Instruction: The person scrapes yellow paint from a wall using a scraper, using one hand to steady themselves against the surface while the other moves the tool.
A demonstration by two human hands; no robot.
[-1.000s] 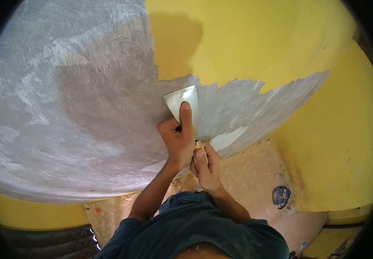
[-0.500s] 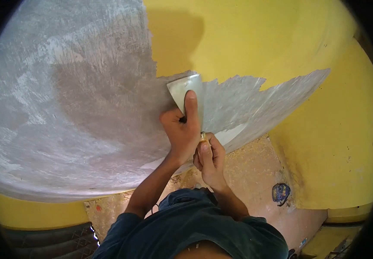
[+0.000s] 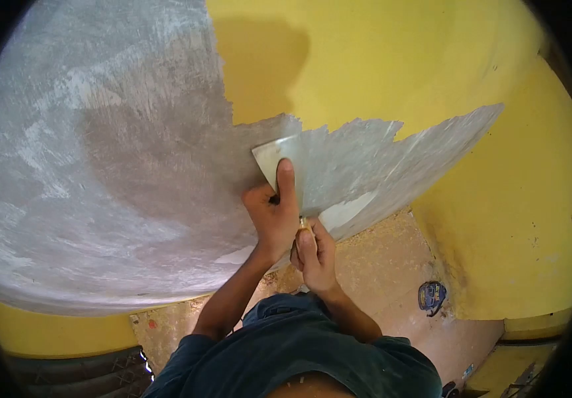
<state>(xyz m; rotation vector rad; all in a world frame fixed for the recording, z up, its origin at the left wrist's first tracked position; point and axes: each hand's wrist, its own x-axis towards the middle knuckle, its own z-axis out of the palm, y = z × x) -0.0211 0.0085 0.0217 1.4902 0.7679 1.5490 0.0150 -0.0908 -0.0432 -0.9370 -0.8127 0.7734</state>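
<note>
A wide metal scraper lies with its blade against the grey part of the wall, just below the ragged edge of the yellow paint. My left hand is closed around the scraper near its blade, its thumb pressed along the metal. Lower down, my right hand wraps the yellowish handle, of which only the top end shows. Pale patches and streaks mark the grey surface, and a shadow falls over part of the wall.
Bits of debris are scattered on the floor along the wall's base. A dark blue object lies on the floor to the right, near the yellow side wall. A dark slatted item is at lower left.
Both hands and the scraper have moved down toward my body and slightly left. The blade has come away from the paint edge and now sits lower on the grey surface.
</note>
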